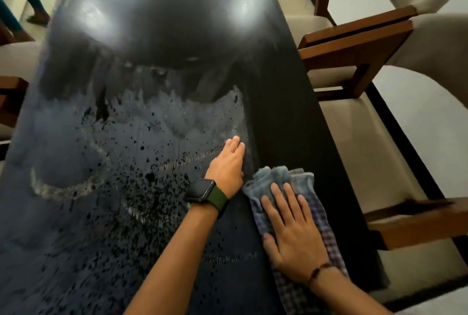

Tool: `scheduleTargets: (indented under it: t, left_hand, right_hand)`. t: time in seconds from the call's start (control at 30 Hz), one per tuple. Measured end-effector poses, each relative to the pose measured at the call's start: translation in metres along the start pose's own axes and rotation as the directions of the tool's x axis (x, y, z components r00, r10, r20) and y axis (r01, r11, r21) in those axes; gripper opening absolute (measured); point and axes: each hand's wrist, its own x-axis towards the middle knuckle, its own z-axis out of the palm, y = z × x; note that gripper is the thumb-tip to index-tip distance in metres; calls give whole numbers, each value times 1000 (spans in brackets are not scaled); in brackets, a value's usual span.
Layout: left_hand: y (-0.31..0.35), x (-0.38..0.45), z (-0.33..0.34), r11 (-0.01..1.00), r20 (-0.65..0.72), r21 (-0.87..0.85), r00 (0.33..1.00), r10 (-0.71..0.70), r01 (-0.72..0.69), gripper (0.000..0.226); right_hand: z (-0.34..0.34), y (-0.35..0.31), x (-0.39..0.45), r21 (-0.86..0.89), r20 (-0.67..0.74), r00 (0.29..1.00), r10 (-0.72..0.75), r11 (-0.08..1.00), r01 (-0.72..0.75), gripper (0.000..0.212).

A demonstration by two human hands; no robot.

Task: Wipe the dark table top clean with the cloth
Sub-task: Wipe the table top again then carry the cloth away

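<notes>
Head view: a long dark table [162,35] is flanked by cushioned chairs [354,61]. The checked cloth [316,213] is pressed flat near the right edge under the right hand [293,233], fingers straight, nothing gripped. The left hand [228,165], likewise flat, rests on the table. A clean strip is seen at right; droplets [152,188] and streaks remain across the centre and left.

The cloth [298,203] is partly covered by the right hand [293,233]; its near end runs under the forearm and off the bottom edge. The table top [157,66] is cut off top and bottom. Figures at upper left are blurred.
</notes>
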Motion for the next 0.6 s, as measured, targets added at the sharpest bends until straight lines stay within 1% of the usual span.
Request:
scheduleTargets:
  t: [0.07, 0.1, 0.17, 0.27, 0.4, 0.47, 0.5, 0.6]
  left_hand:
    - [-4, 2, 2, 994, -42, -109, 999, -2, -2, 88]
    - [-5, 2, 3, 987, -69, -159, 998, -13, 2, 97]
    - [-4, 2, 2, 980, -112, -198, 992, -57, 34, 108]
    - [1, -1, 2, 979, -133, -186, 985, -110, 85, 111]
    - [6, 2, 6, 988, -116, -118, 986, -118, 104, 106]
    - [8, 3, 4, 984, -116, -124, 983, -145, 130, 104]
    - [9, 0, 4, 979, -111, -140, 980, -163, 147, 103]
    - [10, -6, 4, 972, -116, -186, 980, -164, 141, 102]
  right_hand:
    - [-6, 4, 43, 24, -19, 1000, 17, 1000, -17, 68]
    - [-10, 6, 70, 37, -33, 998, 49, 998, -48, 67]
    - [-19, 13, 131, 43, -49, 991, 126, 991, -124, 68]
    - [-29, 26, 220, 12, -28, 985, 173, 985, -172, 69]
    - [-44, 38, 303, 39, -5, 989, 149, 988, -148, 61]
    - [-48, 35, 315, 33, 3, 990, 142, 989, -142, 59]
    - [-48, 32, 307, 23, 15, 990, 140, 990, -141, 59]
    - [-36, 20, 234, -16, 37, 996, 80, 997, -79, 59]
